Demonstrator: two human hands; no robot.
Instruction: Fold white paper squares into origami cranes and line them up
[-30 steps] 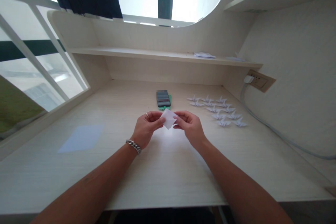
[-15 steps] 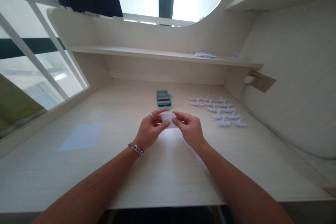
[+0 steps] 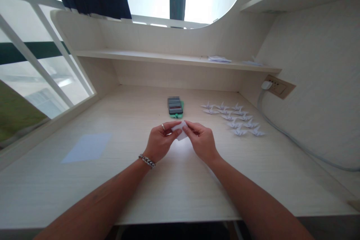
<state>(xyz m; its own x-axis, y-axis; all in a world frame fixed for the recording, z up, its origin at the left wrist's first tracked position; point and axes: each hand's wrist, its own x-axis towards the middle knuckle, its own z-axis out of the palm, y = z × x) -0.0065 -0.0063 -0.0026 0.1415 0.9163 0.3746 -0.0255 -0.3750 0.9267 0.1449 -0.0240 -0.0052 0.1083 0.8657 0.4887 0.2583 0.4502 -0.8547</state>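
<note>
A small folded white paper (image 3: 180,133) lies low over the desk (image 3: 174,180) at its middle, pinched from both sides. My left hand (image 3: 159,140), with a ring and a chain bracelet, grips its left edge with thumb and fingers closed. My right hand (image 3: 200,139) presses its fingers together on the paper's right edge. Most of the paper is hidden behind my fingers.
Several white paper cranes (image 3: 234,117) stand in rows right of my hands. A phone in a green case (image 3: 175,107) lies just beyond them. A pale blue sheet (image 3: 87,147) lies at the left. A grey cable (image 3: 295,138) runs from a wall socket (image 3: 277,86). Papers (image 3: 219,59) rest on the shelf.
The paper has been folded smaller and brought down toward the desk. Both hands have closed in around it and moved slightly lower.
</note>
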